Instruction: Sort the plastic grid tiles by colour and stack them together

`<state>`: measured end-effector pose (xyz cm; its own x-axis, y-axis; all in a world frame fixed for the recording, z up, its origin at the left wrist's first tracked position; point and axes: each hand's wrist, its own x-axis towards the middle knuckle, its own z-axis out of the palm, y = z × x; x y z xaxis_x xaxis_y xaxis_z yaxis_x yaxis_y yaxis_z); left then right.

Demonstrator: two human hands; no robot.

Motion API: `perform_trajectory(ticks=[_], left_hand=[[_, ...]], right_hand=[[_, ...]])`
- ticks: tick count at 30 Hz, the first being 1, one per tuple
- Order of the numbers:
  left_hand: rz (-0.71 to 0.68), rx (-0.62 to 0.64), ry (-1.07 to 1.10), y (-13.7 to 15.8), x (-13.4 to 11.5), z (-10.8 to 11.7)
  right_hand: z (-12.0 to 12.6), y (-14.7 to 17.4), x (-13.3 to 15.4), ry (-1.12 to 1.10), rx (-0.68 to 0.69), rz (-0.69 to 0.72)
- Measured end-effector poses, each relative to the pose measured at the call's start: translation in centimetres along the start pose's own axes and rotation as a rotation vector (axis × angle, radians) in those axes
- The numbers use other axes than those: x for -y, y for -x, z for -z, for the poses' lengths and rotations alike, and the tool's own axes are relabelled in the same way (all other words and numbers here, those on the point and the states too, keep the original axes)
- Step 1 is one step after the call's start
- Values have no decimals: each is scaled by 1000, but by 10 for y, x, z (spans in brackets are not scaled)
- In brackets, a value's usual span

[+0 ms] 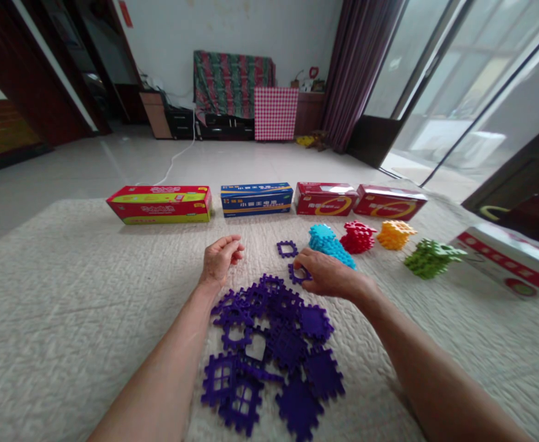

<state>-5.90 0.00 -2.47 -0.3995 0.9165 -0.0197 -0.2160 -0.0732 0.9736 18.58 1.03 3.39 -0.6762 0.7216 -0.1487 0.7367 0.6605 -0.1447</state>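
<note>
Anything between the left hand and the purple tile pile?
Nothing visible: just textured off-white fabric between the left hand and the purple tile pile. The right hand is off to the right, at a separate purple frame tile.

The right hand covers one side of a purple frame, obscuring its grip, while the left hand's curled fingers conceal its palm. Overlapping pieces bury parts of one another in the purple heap. Both forearms run out at the bottom edge; a white box is cropped at right. Behind, a patterned cloth masks what it drapes, and small objects alongside are too tiny to identify.
</note>
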Motion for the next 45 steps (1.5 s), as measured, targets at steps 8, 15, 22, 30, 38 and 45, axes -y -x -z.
perform_trajectory(ticks=[8,15,22,30,38,45], left_hand=[[1,0,-9,1,0,0],[18,5,-19,0,1,1],[18,8,-18,1,-1,0],[10,15,-29,0,1,1],[2,18,-30,0,1,0],[4,21,-35,0,1,0]], right_hand=[[5,-22,-9,-25,-155,25],[8,-54,-13,21,-144,-20],[2,-57,-14,20,-127,8],[8,-20,15,-79,-150,83],[-10,-30,28,-171,-1,78],[-10,-26,31,-259,18,33]])
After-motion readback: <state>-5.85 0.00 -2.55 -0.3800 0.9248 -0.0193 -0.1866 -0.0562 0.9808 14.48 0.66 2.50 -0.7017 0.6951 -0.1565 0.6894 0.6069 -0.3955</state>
